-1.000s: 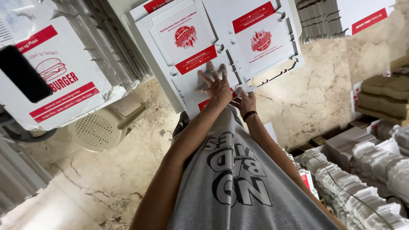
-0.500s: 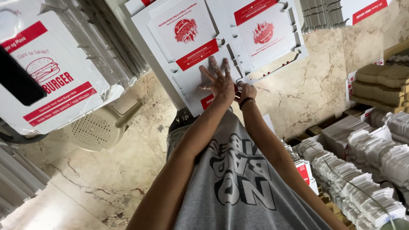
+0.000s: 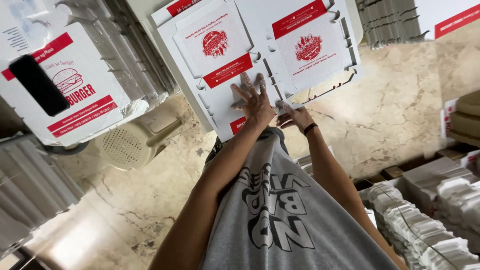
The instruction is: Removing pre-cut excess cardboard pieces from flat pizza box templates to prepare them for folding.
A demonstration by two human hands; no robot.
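The left hand (image 3: 256, 102) lies flat, fingers spread, on a flat white box sheet (image 3: 235, 65) on the bench. The right hand (image 3: 295, 116) pinches its edge. Below is a marble floor (image 3: 400, 115).

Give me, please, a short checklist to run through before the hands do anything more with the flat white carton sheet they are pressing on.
1. Left hand flat on the flat carton sheet, fingers spread: ok.
2. Right hand at the sheet's near edge: ok; its grip on the edge: cannot tell.
3. Sheet lies flat on the stack beneath: ok.
4. Black phone on the burger box, away from both hands: ok.
5. Folded cartons lie to the right, apart from the sheet: ok.
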